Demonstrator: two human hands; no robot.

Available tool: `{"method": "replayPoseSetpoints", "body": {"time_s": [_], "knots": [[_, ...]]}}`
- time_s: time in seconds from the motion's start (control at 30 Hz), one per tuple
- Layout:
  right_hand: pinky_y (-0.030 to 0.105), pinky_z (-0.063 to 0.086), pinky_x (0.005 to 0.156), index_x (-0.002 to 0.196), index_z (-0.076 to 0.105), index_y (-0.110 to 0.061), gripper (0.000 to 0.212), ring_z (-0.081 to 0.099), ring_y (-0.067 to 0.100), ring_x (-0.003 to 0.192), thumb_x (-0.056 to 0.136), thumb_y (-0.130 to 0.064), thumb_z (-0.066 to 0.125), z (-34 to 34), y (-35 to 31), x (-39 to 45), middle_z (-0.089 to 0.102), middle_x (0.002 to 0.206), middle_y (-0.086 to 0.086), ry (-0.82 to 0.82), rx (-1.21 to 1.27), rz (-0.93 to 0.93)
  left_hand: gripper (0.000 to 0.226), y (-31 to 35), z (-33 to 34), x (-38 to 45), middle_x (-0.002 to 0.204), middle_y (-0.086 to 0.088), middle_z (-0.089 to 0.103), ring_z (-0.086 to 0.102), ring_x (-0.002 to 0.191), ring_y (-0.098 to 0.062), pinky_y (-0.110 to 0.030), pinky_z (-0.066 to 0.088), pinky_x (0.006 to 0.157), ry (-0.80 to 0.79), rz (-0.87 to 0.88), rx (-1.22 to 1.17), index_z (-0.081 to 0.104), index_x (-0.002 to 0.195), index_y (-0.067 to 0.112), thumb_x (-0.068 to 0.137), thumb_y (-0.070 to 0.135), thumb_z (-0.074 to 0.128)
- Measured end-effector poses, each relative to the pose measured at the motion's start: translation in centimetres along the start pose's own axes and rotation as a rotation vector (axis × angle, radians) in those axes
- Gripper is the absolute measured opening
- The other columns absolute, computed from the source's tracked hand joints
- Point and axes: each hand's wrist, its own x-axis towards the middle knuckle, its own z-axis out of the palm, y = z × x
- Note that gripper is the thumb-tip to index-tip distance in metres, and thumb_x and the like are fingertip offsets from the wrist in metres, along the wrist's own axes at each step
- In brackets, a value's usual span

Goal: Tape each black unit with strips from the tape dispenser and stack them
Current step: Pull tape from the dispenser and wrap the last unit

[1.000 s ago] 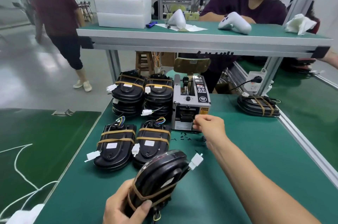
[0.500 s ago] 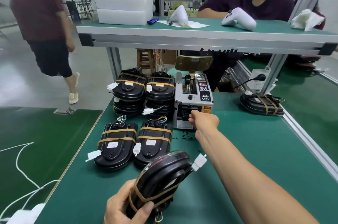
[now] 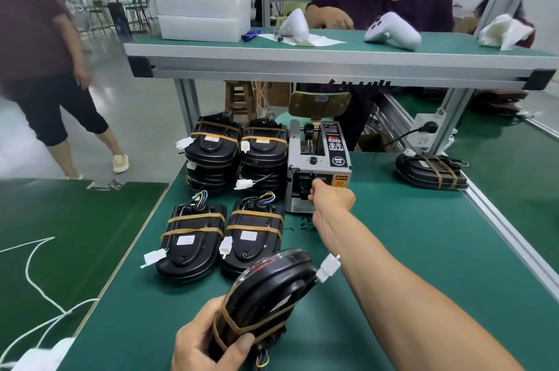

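Dispenser (image 3: pixel 319 168): "CAUTION" label on front | right hand (image 3: pixel 331 199) at its mouth, fingers curled, pinch unclear | left hand (image 3: pixel 208 340) grips taped unit (image 3: pixel 266 292) near worktop (image 3: pixel 423 249) front edge.

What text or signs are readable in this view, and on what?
"CAUTION", beside a warning triangle: orange sticker on the tape dispenser front.
Round badge and panel labels on the dispenser's black side: too small to read.
White labels on the black units: too blurred to read.
Nothing else legible.
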Motion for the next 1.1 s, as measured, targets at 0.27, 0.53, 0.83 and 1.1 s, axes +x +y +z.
{"method": "replayPoseSetpoints", "body": {"time_s": [0.27,0.53,0.83,1.1], "knots": [[0.025,0.039,0.062,0.08,0.071,-0.016,0.009,0.064,0.007,0.056,0.088,-0.017,0.076,-6.8,-1.5,-5.4,0.069,0.064,-0.005,-0.433,-0.128,0.033,0.062,-0.7,-0.3,0.2,0.084,-0.005,0.08,0.074,0.071,-0.01,-0.01,0.052,0.072,-0.023,-0.013,0.027,0.075,0.124,0.032,0.069,0.057,0.087],[0.035,0.044,0.101,0.079,0.079,-0.021,0.033,0.069,0.002,0.112,0.061,-0.049,0.078,-14.4,-2.8,-15.0,0.077,0.116,-0.012,-0.792,-0.248,-0.247,0.06,-1.2,-0.5,0.1,0.091,-0.004,0.08,0.075,0.081,-0.013,-0.017,0.055,0.077,-0.037,-0.056,0.021,0.072,0.128,0.021,0.08,0.056,0.084],[0.032,0.045,0.102,0.08,0.08,-0.018,0.023,0.07,-0.001,0.106,0.071,-0.039,0.076,-14.3,-1.5,-15.7,0.077,0.113,-0.016,-0.805,-0.309,-0.218,0.059,-1.0,-0.4,-0.1,0.093,-0.005,0.079,0.075,0.082,-0.019,-0.021,0.057,0.077,-0.03,-0.044,-0.02,0.071,0.128,0.019,0.086,0.06,0.081],[0.027,0.046,0.092,0.078,0.078,-0.011,0.012,0.071,-0.002,0.101,0.088,-0.018,0.08,-14.2,-1.3,-15.5,0.079,0.107,-0.015,-0.753,-0.36,-0.242,0.058,-1.2,-0.3,-0.1,0.092,-0.006,0.079,0.074,0.08,-0.025,-0.026,0.058,0.074,-0.021,-0.028,-0.013,0.072,0.128,0.022,0.085,0.06,0.082]]}}
